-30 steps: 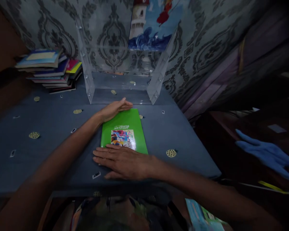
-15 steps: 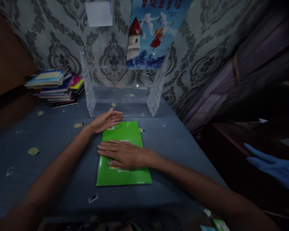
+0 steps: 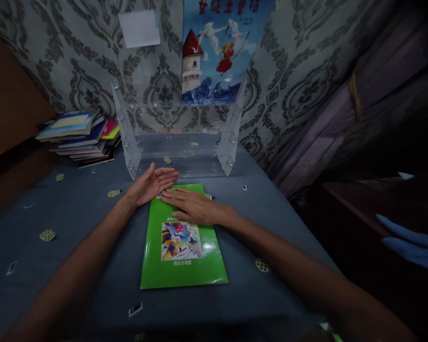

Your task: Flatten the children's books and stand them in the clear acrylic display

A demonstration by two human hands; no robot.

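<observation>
A green book (image 3: 185,273) with a colourful picture on its cover lies flat on the table, its print upside down to me. My right hand (image 3: 194,205) rests flat across the book's far part, fingers stretched out to the left. At the far left corner of the book is my left hand (image 3: 151,185), held on edge with its palm turned toward the right and its fingers extended. The fingertips of my right hand come close to the left palm; whether they touch I cannot tell. Neither hand grips anything.
Behind the book stands a clear acrylic rack (image 3: 178,164), with a blue illustrated book (image 3: 214,61) upright on it. A stack of books (image 3: 82,135) sits at the back left. Blue cloth (image 3: 92,304) covers the table. Another person's blue-gloved hand (image 3: 413,244) is at the right.
My right hand has slid away from me along the book, uncovering the cover picture. My left hand has stayed by the far left corner. The view has shifted slightly.
</observation>
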